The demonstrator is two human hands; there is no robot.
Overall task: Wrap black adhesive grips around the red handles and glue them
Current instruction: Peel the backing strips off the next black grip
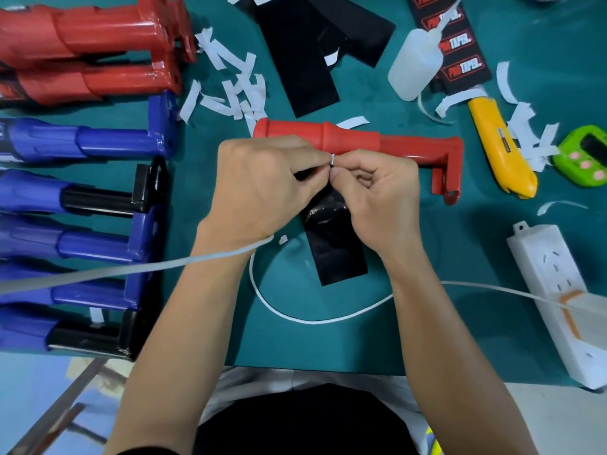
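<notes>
While the head view looks down on the green counter [427, 339], both hands meet just in front of one red handle [354, 139], which lies flat and crosswise on the counter, not yet wrapped. The left hand [262, 188] and the right hand [377, 198] each have the grip pressed together in a pinch on the upper edge of the black adhesive piece [338, 257]; the rest of this piece hangs down toward the person and lies on the counter. Between the fingertips a small white backing corner [331, 159] shows, but which hand holds the backing and which holds the black layer I cannot tell.

I judge that the step in hand is to separate the backing paper from the adhesive, before any wrapping. The many peeled white strips [230, 83] behind the handle fit with this. The next move calls for pulling the two layers apart slowly, without letting the sticky side fold on itself, and then laying the edge straight along the handle. The glue bottle [414, 64] stands well apart at the far right, beside the yellow knife [499, 152], and more black pieces [295, 60] wait behind the handle
</notes>
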